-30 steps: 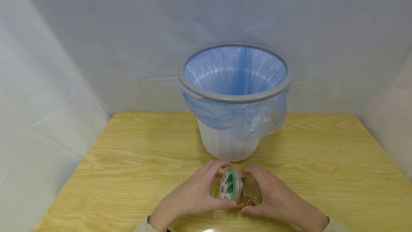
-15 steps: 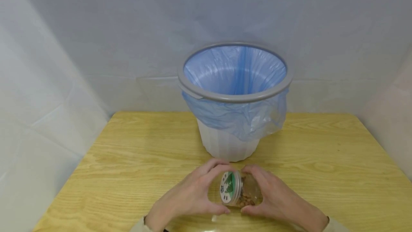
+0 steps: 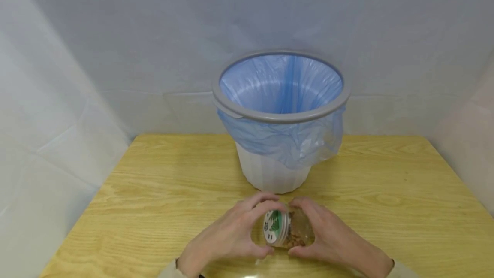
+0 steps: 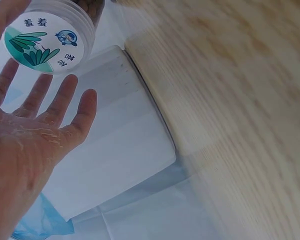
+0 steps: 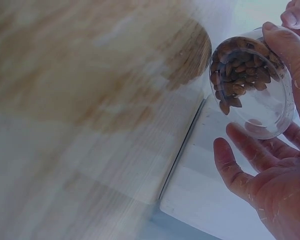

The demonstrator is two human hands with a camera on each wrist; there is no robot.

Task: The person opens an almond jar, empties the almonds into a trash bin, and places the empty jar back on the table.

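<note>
Near the front of the table, a clear jar (image 3: 300, 231) of almonds (image 5: 242, 70) is held on its side, its lid turned left. My right hand (image 3: 332, 235) grips the jar's body from the right, thumb on one side and fingers on the other. Around the lid (image 3: 273, 227) curve the thumb and index finger of my left hand (image 3: 235, 231). The left wrist view shows the lid's round label (image 4: 42, 42), white and green with leaves, while the hand's other fingers (image 4: 65, 97) spread beside it.
Behind the hands stands a white bin (image 3: 272, 173) with a grey rim (image 3: 285, 118) and a blue bag (image 3: 278, 136) folded over its edge. The wooden table (image 3: 173, 183) extends to both sides, with pale sheeting (image 3: 154, 46) behind.
The lid's label has turned. My left thumb has drawn back to the left, and the left index finger now reaches farther over the lid's top. The right hand has stayed in place.
</note>
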